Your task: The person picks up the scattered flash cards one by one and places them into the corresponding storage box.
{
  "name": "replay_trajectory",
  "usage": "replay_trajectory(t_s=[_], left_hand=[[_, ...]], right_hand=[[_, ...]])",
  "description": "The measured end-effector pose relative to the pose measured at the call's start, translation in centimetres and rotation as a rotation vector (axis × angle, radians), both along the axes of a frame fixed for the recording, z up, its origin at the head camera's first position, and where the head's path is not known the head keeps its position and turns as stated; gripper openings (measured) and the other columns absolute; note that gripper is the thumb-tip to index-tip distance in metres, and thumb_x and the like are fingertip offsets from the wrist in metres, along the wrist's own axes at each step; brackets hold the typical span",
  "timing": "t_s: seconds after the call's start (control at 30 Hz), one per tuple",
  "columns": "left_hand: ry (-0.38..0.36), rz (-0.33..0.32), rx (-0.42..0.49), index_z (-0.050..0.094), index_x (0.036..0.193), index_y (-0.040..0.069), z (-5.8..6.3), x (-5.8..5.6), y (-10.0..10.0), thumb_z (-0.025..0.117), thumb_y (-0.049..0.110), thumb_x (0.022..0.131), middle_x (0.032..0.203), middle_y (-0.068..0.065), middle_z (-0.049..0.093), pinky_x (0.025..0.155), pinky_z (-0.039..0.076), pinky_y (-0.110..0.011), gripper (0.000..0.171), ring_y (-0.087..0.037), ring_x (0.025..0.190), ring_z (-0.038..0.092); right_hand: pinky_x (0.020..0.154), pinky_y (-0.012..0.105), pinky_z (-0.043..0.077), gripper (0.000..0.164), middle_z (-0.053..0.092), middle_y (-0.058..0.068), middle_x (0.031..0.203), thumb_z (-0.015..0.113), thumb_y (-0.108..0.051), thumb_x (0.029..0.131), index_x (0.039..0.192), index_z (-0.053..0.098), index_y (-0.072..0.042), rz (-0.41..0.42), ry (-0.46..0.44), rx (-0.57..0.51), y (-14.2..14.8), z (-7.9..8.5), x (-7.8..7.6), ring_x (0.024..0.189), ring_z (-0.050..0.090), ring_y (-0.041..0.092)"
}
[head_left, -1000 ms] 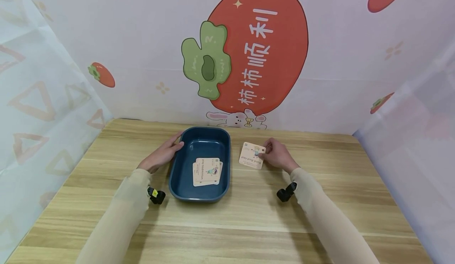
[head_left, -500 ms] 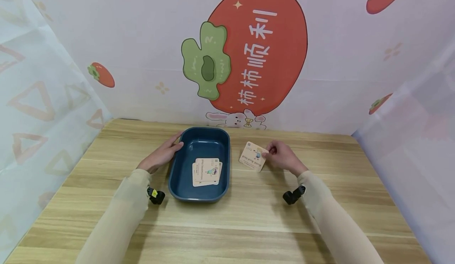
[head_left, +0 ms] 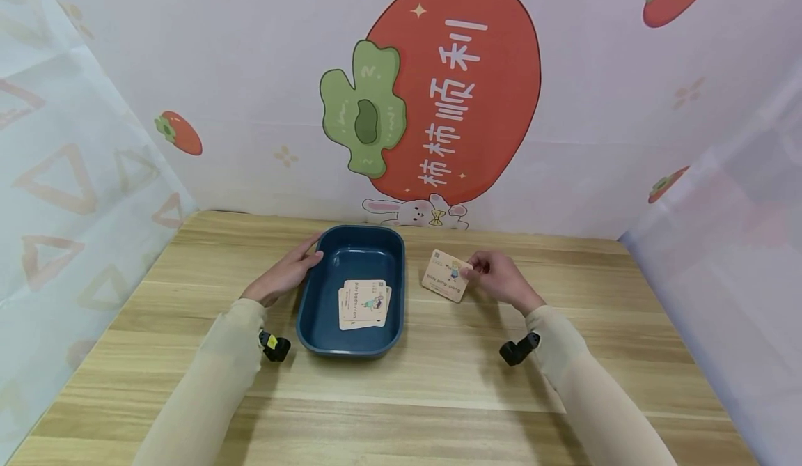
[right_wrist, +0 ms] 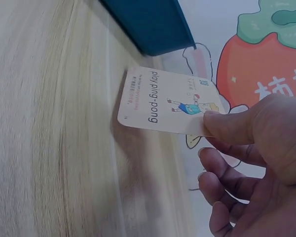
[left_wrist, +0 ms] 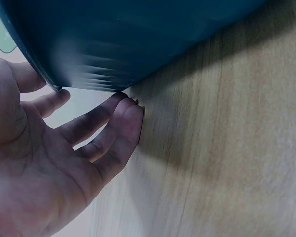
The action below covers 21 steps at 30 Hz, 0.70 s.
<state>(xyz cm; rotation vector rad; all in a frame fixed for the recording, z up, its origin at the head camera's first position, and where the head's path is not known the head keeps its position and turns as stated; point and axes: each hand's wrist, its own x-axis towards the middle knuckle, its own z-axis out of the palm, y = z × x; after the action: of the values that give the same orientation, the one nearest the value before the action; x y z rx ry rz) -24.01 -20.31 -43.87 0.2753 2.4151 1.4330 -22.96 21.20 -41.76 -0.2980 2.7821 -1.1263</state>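
Note:
A blue rectangular tray (head_left: 360, 253) stands on the table, with several printed cards (head_left: 365, 300) in an uneven pile inside; the top one reads "play badminton". At its left far corner my left hand (head_left: 285, 274) holds the tray, thumb over the rim and other fingers along the outside, as the left wrist view shows from below. My right hand (head_left: 501, 279) pinches the corner of a square picture card (right_wrist: 172, 101) with a child and the words "play ping-pong". In the right wrist view the card is lifted and tilted, the thumb on its face and the other fingers partly hidden.
The wooden table (head_left: 401, 410) reaches back to a printed cloth (head_left: 250, 104) with a large red persimmon. Cloth sides (head_left: 739, 194) rise at left and right. A small black camera (head_left: 519, 350) sits on the right wrist, another (head_left: 274, 346) on the left.
My right hand has shifted slightly right, and the ping-pong card has turned clockwise in its pinch. The left hand and the tray stay where they were.

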Motion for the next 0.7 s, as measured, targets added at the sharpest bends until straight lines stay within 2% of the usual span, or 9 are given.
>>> replay_trajectory(t_s=[0.27, 0.5, 0.7], left_hand=[[-0.015, 0.010, -0.004, 0.008, 0.165, 0.015, -0.3, -0.3, 0.0, 0.034, 0.031, 0.112, 0.169, -0.018, 0.008, 0.117, 0.017, -0.065, 0.061, -0.045, 0.152, 0.013], [-0.015, 0.011, 0.000, 0.008, 0.165, 0.015, -0.3, -0.4, -0.1, 0.034, 0.031, 0.112, 0.169, -0.017, 0.008, 0.118, 0.018, -0.064, 0.061, -0.044, 0.152, 0.014], [-0.013, 0.007, 0.009, 0.008, 0.165, 0.015, -0.1, -0.2, 0.0, 0.035, 0.029, 0.112, 0.169, -0.018, 0.008, 0.117, 0.017, -0.065, 0.061, -0.046, 0.151, 0.014]], right_hand=[[0.061, 0.031, 0.042, 0.014, 0.059, 0.007, 0.082, 0.068, -0.016, 0.099, 0.097, 0.070, -0.002, -0.028, 0.039, -0.084, -0.7, 0.9, 0.5, 0.075, 0.050, 0.022], [0.062, 0.030, 0.042, 0.013, 0.063, 0.008, 0.084, 0.068, -0.014, 0.099, 0.097, 0.069, -0.001, -0.037, 0.067, -0.186, -1.6, 2.2, 1.0, 0.079, 0.052, 0.024], [0.064, 0.031, 0.042, 0.013, 0.064, 0.008, 0.088, 0.068, -0.017, 0.100, 0.100, 0.070, -0.003, -0.037, 0.071, -0.217, -2.4, 3.3, 1.5, 0.081, 0.052, 0.024]])
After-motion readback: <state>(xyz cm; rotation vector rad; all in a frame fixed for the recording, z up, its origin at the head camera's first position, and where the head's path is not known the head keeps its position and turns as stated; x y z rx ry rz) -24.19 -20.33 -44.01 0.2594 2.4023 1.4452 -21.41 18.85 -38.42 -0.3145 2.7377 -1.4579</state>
